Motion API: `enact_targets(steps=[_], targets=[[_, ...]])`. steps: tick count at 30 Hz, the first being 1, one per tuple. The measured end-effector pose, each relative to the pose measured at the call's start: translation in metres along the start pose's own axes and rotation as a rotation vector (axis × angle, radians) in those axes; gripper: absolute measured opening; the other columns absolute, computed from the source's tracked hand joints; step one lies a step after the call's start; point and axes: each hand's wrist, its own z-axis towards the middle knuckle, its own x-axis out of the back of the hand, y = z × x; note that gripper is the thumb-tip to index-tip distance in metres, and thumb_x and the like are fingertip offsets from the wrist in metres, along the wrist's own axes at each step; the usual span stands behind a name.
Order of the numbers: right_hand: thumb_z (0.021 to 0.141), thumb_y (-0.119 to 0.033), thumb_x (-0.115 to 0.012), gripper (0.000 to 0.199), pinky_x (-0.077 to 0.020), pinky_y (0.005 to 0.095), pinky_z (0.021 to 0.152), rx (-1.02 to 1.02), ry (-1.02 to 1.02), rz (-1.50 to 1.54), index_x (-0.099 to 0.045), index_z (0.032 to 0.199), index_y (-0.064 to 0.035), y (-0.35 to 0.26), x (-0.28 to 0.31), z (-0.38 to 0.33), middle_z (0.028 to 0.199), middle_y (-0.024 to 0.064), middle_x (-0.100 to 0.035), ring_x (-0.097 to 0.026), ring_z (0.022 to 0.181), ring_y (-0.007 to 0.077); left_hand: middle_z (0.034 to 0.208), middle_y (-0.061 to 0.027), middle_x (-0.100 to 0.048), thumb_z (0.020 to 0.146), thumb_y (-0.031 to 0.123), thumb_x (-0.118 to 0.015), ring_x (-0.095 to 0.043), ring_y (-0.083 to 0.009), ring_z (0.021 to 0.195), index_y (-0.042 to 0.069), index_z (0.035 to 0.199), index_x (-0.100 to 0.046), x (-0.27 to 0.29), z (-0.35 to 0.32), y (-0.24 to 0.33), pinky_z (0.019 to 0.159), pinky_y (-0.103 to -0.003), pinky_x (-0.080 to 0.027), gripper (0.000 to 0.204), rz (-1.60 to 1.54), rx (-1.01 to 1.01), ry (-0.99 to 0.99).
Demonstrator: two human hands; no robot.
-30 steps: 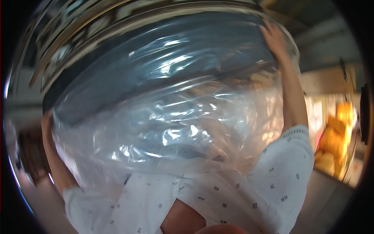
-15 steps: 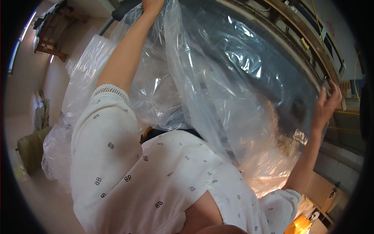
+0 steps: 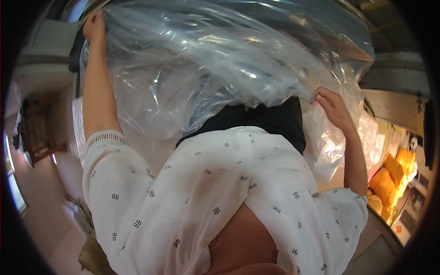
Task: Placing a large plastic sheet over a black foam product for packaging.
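Note:
A large sheet of clear plastic film point(image 3: 197, 46) spreads across the space before me, wrinkled and shiny. At the upper left my left hand point(image 3: 95, 28) is closed on the film's edge, with the arm stretched far out. My right hand point(image 3: 331, 104) pinches another part of the film's edge at the right, nearer to my body. Between the hands the film sags in a gathered band. More loose film hangs below it, in front of my dark trousers point(image 3: 256, 120).
A dark surface point(image 3: 293, 13) lies under the film at the far side. Yellow-orange bundles point(image 3: 393, 176) are at the lower right. A wooden frame point(image 3: 41, 133) stands on the floor at the left, and an olive-coloured item point(image 3: 95, 257) at the lower left.
My right hand has left the far rail and come nearer, now pinching the film. My left hand appears farther left, still holding the film, which is now stretched sideways between both hands.

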Motion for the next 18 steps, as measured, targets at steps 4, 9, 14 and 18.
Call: enact_targets(steps=[4, 9, 14, 18], targets=[[0.085, -0.011, -0.05, 0.014, -0.0448, 0.0287, 0.065, -0.097, 0.109, 0.739, -0.054, 0.085, 0.0025, 0.021, 0.057, -0.096, 0.07, 0.0043, -0.051, -0.051, 0.067, 0.0146, 0.078, -0.0089, -0.065, 0.077, 0.042, -0.06, -0.062, -0.0233, 0.073, 0.01, 0.09, -0.068, 0.004, -0.019, 0.035, 0.069, -0.031, -0.045, 0.034, -0.073, 0.021, -0.053], [0.085, -0.014, -0.051, 0.017, -0.0436, 0.0266, 0.064, -0.075, 0.12, 0.618, -0.055, 0.084, 0.0022, 0.086, 0.057, 0.009, 0.07, 0.0026, -0.052, -0.049, 0.064, 0.0117, 0.082, -0.0074, -0.066, 0.08, 0.038, -0.061, -0.061, -0.018, 0.075, 0.008, 0.093, -0.066, 0.003, -0.028, 0.055, 0.07, -0.028, -0.045, 0.033, -0.109, -0.149, -0.228], [0.086, -0.016, -0.051, 0.019, -0.0426, 0.0249, 0.062, -0.114, 0.107, 0.492, -0.055, 0.083, 0.0019, 0.118, 0.012, -0.034, 0.07, 0.0013, -0.052, -0.048, 0.062, 0.0095, 0.083, -0.0053, -0.064, 0.084, 0.031, -0.059, -0.058, -0.0132, 0.076, 0.005, 0.094, -0.064, 0.037, -0.042, 0.034, 0.072, -0.025, -0.044, 0.028, -0.063, -0.121, -0.313], [0.081, -0.026, -0.058, 0.034, -0.0421, 0.0244, 0.074, -0.17, 0.638, 0.227, -0.054, 0.105, -0.0025, 0.062, 0.068, -0.048, 0.09, 0.0036, -0.058, -0.053, 0.083, 0.0121, 0.083, -0.0042, -0.063, 0.085, 0.03, -0.057, -0.056, -0.0124, 0.077, 0.003, 0.094, -0.063, 0.069, -0.038, 0.04, 0.072, -0.024, -0.043, 0.029, -0.02, -0.132, -0.256]])
